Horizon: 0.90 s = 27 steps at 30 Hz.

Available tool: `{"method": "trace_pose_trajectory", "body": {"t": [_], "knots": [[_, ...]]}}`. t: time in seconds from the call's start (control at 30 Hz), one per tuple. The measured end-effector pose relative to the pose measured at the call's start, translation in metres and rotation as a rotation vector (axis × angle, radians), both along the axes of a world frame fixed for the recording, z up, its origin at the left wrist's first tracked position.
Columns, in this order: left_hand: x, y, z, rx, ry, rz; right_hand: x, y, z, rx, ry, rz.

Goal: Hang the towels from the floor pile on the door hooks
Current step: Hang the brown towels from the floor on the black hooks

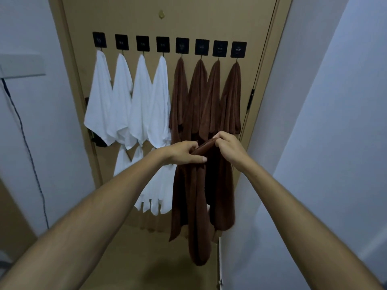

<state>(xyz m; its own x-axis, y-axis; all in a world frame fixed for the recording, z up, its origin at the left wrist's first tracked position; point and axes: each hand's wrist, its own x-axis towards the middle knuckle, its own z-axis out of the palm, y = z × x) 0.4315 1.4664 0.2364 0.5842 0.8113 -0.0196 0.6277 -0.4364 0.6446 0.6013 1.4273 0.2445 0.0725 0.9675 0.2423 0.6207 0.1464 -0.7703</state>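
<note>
1. Both hands are holding one brown towel (194, 206) up in front of the door (188, 21), in its lower right part, below the row of eight black hook plates (169, 45).
2. The left hand (184, 152) is gripping the towel's top edge, fingers curled over the fold and the thumb lying flat along the front of the cloth.
3. The right hand (229, 146) is pinching the same edge just to the right, its fingertips bent down into the bunched fabric; the two hands are sitting close together, almost touching across the fold.
4. The held towel is hanging with its long axis vertical, trailing from the fingers straight down toward the door's bottom edge.
5. Every hook in the upper row is already carrying something: four white towels (125, 101) toward the door's left edge, four brown towels (209, 97) toward its right edge.
6. More white cloth (155, 197) is hanging lower on the door, behind the left forearm; whether a second row of hooks is sitting there I cannot tell, since the arms and the towels are hiding it.
7. The relation that matters: the pinched edge is lying below the hanging brown towels and in front of them, so any free hook is probably sitting behind the cloth at about hand level, and the right hand is the nearer one to the door's right edge.
</note>
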Motion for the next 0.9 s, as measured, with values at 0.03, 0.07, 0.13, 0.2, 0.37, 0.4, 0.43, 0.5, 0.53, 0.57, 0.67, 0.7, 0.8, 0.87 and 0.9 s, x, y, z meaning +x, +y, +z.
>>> {"method": "trace_pose_trajectory", "body": {"t": [0.03, 0.07, 0.13, 0.2, 0.37, 0.4, 0.43, 0.5, 0.53, 0.57, 0.67, 0.7, 0.8, 0.87, 0.9], "knots": [[-0.005, 0.002, -0.002, -0.052, -0.013, -0.013, -0.002, 0.002, 0.0, 0.003, 0.016, -0.009], [-0.009, 0.003, -0.004, -0.097, -0.026, -0.026, -0.003, 0.005, 0.0, 0.008, 0.041, -0.021], [-0.017, 0.006, -0.006, -0.155, -0.046, -0.039, -0.003, 0.01, 0.0, 0.011, 0.097, -0.062], [-0.023, 0.01, -0.002, -0.161, -0.103, -0.024, 0.0, 0.013, 0.001, -0.002, 0.107, -0.102], [-0.019, 0.018, 0.025, -0.198, -0.321, -0.01, -0.005, 0.01, 0.004, -0.103, 0.12, 0.016], [-0.015, 0.019, 0.029, -0.191, -0.316, -0.02, -0.011, 0.01, 0.004, -0.129, 0.169, 0.082], [-0.011, 0.02, 0.032, -0.184, -0.316, -0.022, -0.017, 0.012, 0.004, -0.141, 0.199, 0.129], [-0.01, 0.024, 0.035, -0.193, -0.351, -0.003, -0.028, 0.017, 0.004, -0.136, 0.226, 0.15], [-0.013, 0.028, 0.035, -0.217, -0.382, 0.013, -0.032, 0.02, 0.004, -0.122, 0.246, 0.139], [-0.018, 0.031, 0.035, -0.244, -0.412, 0.028, -0.036, 0.023, 0.004, -0.102, 0.272, 0.132], [-0.034, 0.04, 0.037, -0.212, -0.401, 0.055, -0.046, 0.031, 0.006, -0.061, 0.322, 0.145], [-0.038, 0.042, 0.038, -0.175, -0.402, 0.067, -0.051, 0.035, 0.007, -0.051, 0.307, 0.152], [-0.047, 0.051, 0.037, -0.052, -0.345, 0.07, -0.064, 0.048, 0.004, -0.004, 0.175, 0.157], [-0.057, 0.064, 0.031, 0.013, -0.214, 0.068, -0.068, 0.059, 0.003, 0.01, 0.008, 0.157], [-0.063, 0.071, 0.028, 0.036, -0.178, 0.076, -0.069, 0.066, 0.003, 0.013, -0.05, 0.154]]}}
